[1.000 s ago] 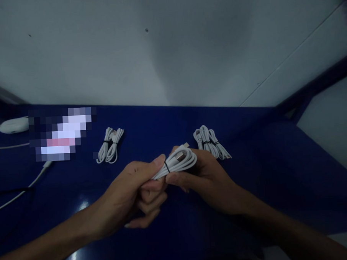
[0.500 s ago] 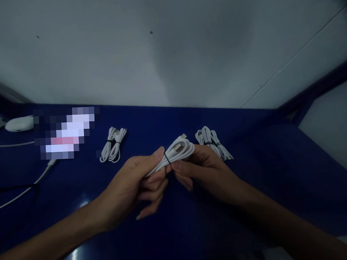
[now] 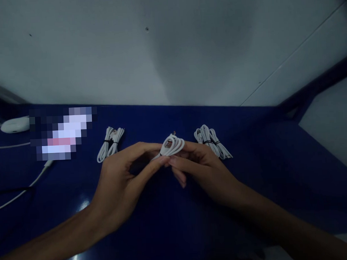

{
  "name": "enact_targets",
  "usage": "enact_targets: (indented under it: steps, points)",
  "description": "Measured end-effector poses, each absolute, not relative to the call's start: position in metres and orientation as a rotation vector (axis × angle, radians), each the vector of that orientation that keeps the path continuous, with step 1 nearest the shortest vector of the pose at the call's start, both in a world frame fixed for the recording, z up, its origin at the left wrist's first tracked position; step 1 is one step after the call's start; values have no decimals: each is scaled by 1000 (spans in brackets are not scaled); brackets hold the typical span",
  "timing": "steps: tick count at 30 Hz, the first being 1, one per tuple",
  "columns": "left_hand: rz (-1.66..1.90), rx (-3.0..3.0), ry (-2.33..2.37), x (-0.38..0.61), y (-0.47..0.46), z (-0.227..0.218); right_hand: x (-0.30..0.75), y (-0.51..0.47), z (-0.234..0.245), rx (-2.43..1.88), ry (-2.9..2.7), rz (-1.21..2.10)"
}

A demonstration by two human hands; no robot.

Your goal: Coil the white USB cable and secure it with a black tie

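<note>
Above the blue table, a coiled white USB cable point(image 3: 174, 144) is pinched between my two hands, its looped end facing me. My left hand point(image 3: 129, 174) closes on it from the left, thumb in front and index finger behind. From the right, my right hand point(image 3: 199, 161) grips the same coil near its loops, thumb tip close to the left thumb. The black tie around the coil is hidden by the fingers. Two bundled white cables point(image 3: 111, 143) lie behind my left hand. Behind my right hand rests another group of tied white cables point(image 3: 212, 141).
On the left, a blurred-out bright screen point(image 3: 66, 134) lies on the blue table point(image 3: 155, 230) with a white cord point(image 3: 23, 194) plugged into it. A white rounded object point(image 3: 15, 124) sits beside it. A pale wall point(image 3: 101, 52) rises along the table's back edge.
My left hand has shifted its grip, its thumb now lower beside the right thumb and its fingers behind the coil. The coil has turned more end-on toward me.
</note>
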State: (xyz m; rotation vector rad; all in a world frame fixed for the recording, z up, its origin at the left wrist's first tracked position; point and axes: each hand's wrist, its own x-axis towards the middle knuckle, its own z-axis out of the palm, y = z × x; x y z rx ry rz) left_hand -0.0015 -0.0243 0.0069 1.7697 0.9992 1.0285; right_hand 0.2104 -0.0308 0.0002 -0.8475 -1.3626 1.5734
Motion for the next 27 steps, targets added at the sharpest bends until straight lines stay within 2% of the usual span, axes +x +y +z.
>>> enact_targets:
  steps: [9, 16, 27]
  points:
    - [882, 1361, 870, 5, -22, 14, 209, -36, 5, -946, -1478, 1411]
    - [757, 1078, 771, 4, -16, 14, 210, -40, 6, -1054, -1685, 1149]
    - [630, 822, 801, -3, -12, 25, 217, -34, 4, -906, -2033, 839]
